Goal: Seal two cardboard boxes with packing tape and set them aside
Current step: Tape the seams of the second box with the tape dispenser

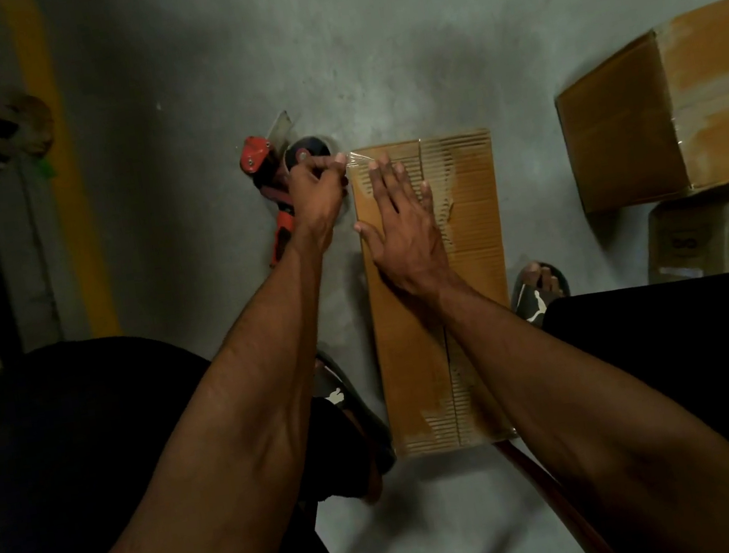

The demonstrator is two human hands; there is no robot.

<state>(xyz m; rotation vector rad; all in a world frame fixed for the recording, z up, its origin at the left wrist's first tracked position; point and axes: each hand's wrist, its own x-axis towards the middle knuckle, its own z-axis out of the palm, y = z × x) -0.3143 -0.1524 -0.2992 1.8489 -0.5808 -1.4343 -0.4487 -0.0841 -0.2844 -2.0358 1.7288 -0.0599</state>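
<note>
Here, right hand (399, 220) flat, fingers spread on box (474, 307); left hand (317, 184) apparently pinching tape (355, 158)

Cardboard box (440, 293): brown, long and narrow, lying flat on the concrete floor (196, 89) at frame centre, long axis running 12 to 6 o'clock. Top flaps closed, meeting along a centre seam; outer paper torn away in patches, exposing corrugation at both ends.

Packing tape (358, 158): clear strip, stretched across the box's 12 o'clock edge toward 9 o'clock; how far it is stuck down cannot be told.

Tape dispenser (272, 186): red and black, handle toward 6 o'clock, on the floor just beside the box's 11 o'clock corner.

Second cardboard box (666, 107): larger, brown, glossy with tape, tilted, well apart at 2 o'clock.
</note>
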